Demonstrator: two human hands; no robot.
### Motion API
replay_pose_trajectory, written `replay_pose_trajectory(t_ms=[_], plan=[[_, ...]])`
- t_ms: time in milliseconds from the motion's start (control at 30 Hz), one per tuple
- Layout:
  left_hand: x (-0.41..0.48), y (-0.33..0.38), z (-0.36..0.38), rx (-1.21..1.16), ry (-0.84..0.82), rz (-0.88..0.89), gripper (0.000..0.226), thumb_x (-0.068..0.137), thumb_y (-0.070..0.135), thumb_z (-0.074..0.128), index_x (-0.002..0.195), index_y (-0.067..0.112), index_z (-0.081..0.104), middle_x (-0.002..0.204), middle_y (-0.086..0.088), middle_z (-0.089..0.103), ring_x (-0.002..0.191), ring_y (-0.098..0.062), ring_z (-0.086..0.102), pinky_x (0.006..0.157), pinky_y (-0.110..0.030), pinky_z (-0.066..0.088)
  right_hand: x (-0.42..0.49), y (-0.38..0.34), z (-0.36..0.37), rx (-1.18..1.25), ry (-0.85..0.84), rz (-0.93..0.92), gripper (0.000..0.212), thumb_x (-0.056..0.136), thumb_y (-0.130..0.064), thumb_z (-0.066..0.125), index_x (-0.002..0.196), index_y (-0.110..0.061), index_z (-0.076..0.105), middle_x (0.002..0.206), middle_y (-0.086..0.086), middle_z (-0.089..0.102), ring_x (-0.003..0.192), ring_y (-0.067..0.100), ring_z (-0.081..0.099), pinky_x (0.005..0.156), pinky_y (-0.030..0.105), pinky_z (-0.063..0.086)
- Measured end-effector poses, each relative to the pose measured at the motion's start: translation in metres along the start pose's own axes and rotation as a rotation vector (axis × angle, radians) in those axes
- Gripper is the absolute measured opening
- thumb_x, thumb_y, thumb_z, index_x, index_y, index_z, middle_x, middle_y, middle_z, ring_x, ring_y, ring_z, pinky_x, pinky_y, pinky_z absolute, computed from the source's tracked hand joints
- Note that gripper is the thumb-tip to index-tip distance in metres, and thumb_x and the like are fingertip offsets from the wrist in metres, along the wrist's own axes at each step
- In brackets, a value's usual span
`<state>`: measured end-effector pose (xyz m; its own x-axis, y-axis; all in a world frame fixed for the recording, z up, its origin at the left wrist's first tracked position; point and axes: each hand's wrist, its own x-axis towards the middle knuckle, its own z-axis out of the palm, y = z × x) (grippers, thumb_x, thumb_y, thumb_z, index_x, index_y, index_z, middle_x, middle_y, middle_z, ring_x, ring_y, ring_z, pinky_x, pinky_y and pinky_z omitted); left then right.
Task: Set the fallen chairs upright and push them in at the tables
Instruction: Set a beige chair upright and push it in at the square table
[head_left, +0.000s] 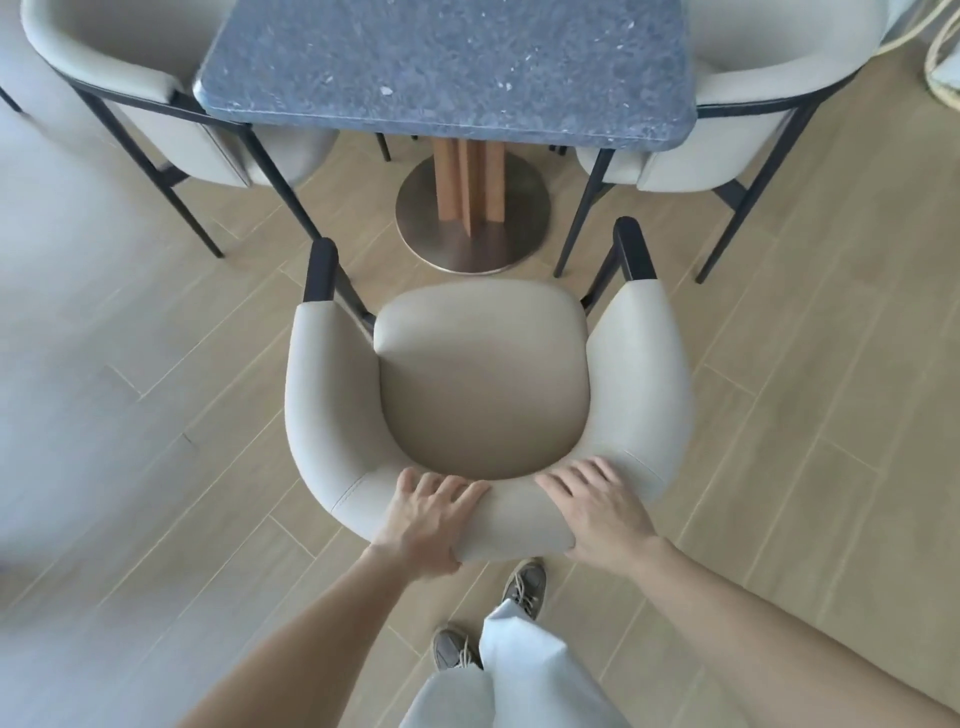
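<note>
The left hand (426, 519) holds the top of the curved back of a cream padded chair with dark metal legs (483, 384). Its fingers lie bent over the top and its thumb hooks round the outer side. The right hand (597, 512) sits just beside it on the same back. Its four fingers are spread and bent over the top, and its thumb is hidden, so it looks like a grip too.

The chair stands upright on the light wood plank floor (779, 415). Its open front faces a blue-grey speckled stone counter (447, 67). The seat is not under the counter yet. The dark tips of the chair's arms point at the counter's round metal foot with a wooden post (472, 218).

Two more cream chairs stand upright at the counter, one on the left (104, 67) and one on the right (779, 57). Below the hands are the person's grey shoes (527, 582) and pale trousers (519, 670).
</note>
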<state>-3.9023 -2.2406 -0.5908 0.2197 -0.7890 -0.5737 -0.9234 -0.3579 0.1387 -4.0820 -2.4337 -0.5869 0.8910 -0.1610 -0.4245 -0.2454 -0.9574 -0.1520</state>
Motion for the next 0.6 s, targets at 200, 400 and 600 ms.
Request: replay_pose_trajectory(t_ms=[200, 400, 600], plan=[[0.022, -0.039, -0.024, 0.018, -0.040, 0.004, 0.097, 0.082, 0.050, 0.074, 0.164, 0.041, 0.023, 0.159, 0.008, 0.048, 0.140, -0.029, 0.051, 0.119, -0.052, 0.027, 0.039, 0.000, -0.023, -0.031, -0.104, 0.034, 0.085, 0.073, -0.045, 0.085, 0.147, -0.021, 0.050, 0.133, 0.003, 0.062, 0.125, 0.031, 0.057, 0.117, 0.047, 0.036], [0.076, -0.107, -0.076, 0.049, -0.003, 0.023, 0.095, 0.079, 0.050, 0.076, 0.159, 0.044, 0.026, 0.154, 0.010, 0.053, 0.135, -0.030, 0.055, 0.115, -0.051, 0.032, 0.114, 0.007, -0.063, -0.038, -0.061, 0.123, 0.079, 0.063, -0.040, 0.087, 0.136, -0.021, 0.063, 0.117, 0.003, 0.069, 0.112, 0.030, 0.066, 0.105, 0.044, 0.045], [0.134, -0.164, -0.129, 0.077, 0.048, 0.052, 0.091, 0.078, 0.050, 0.077, 0.156, 0.042, 0.031, 0.146, 0.007, 0.060, 0.131, -0.030, 0.059, 0.113, -0.050, 0.034, 0.191, 0.027, -0.102, -0.036, -0.014, 0.187, 0.080, 0.069, -0.042, 0.083, 0.142, -0.026, 0.054, 0.122, -0.001, 0.064, 0.118, 0.027, 0.061, 0.108, 0.041, 0.038]])
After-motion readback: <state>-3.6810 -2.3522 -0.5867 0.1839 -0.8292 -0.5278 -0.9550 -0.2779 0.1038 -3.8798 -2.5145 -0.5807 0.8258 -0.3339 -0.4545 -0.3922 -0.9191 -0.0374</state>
